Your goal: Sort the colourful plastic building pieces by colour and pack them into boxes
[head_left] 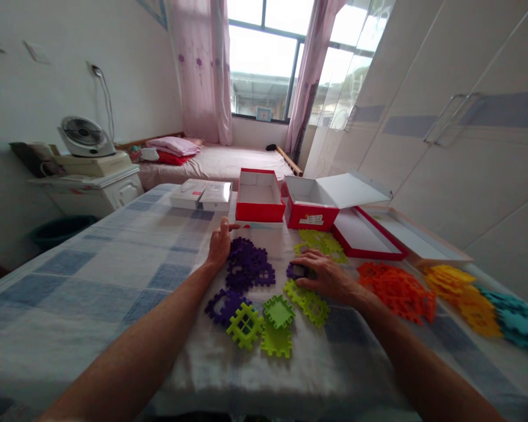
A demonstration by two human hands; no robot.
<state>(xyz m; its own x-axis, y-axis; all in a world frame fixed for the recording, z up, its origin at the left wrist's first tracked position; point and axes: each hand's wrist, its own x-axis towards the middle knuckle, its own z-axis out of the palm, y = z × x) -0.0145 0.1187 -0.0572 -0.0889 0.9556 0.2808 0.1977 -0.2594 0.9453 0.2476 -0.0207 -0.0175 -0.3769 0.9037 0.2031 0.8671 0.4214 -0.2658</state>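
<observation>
My right hand (323, 274) has its fingers curled round a small dark purple interlocking plastic piece (295, 270), just above the lime-green pieces (313, 306). To the left, my left hand (220, 243) rests at the edge of a pile of purple interlocking pieces (247, 265), one finger stretched out to the right and nothing visible in its grasp. Nearer to me lie another purple piece (222, 307), a lime-green window-shaped piece (245, 326) and a paler green square (278, 311) overlapping a lime one. More lime pieces (323, 241) lie beyond my right hand.
Orange (393, 291), yellow (464, 299) and teal pieces (521, 322) are heaped along the right. Behind stand an open red box (259, 211), a second red box (310, 218) with its flap up, shallow trays (369, 234) and white boxes (202, 194). A checked cloth (114, 252) covers the table.
</observation>
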